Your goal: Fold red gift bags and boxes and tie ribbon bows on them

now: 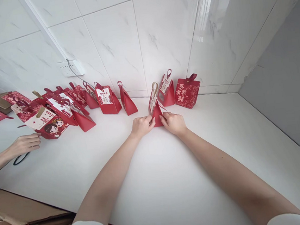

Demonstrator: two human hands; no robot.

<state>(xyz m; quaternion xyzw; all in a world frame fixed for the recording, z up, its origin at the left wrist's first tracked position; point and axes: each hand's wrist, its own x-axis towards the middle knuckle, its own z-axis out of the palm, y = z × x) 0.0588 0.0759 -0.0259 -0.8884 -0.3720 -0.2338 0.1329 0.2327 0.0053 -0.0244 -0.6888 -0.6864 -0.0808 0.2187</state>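
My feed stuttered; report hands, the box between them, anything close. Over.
Left hand and right hand gripping gold-looped box. Box upright on white table. Two red boxes behind, rightward; another person's hand far left.

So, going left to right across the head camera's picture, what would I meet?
Another person's hand, wall socket, white-labelled box, narrow box, wearer's left hand, held box, wearer's right hand, box with pale lettering.

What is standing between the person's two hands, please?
A red-and-white box stands between the left hand and the right hand, both touching it, in the head view.
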